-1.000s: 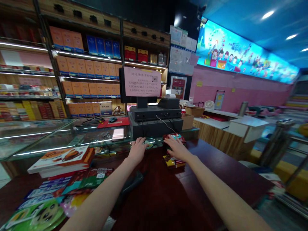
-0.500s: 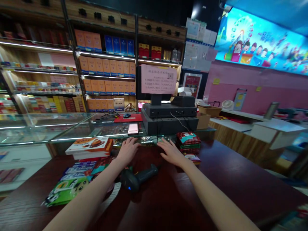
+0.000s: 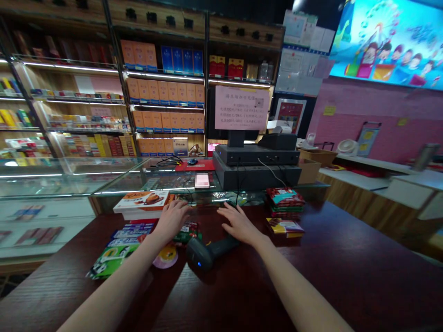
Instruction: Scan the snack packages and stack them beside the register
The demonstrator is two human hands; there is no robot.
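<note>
Over the dark wooden counter (image 3: 332, 258), my left hand (image 3: 172, 221) is stretched out with fingers apart and holds nothing. Close by it lie a white and orange box (image 3: 140, 203), several purple and green snack packets (image 3: 117, 253), and a red and green packet (image 3: 187, 232) partly hidden by the hand. My right hand (image 3: 238, 223) is open too, its fingers spread above the handle of a dark barcode scanner (image 3: 202, 254); whether it touches the handle I cannot tell. A round purple and yellow item (image 3: 166, 256) sits left of the scanner.
Stacked red packets (image 3: 284, 200) and a flat yellow and purple packet (image 3: 284, 227) lie on the right. Behind stand a black cash register (image 3: 256, 175) with a screen and paper sign (image 3: 238, 108), a glass display case (image 3: 114, 182), and a phone (image 3: 202, 180) on the glass.
The view has turned slightly left, so the surroundings sit further right. Both hands have shifted left relative to the counter items; the right is now nearer the scanner handle. Both stay open.
</note>
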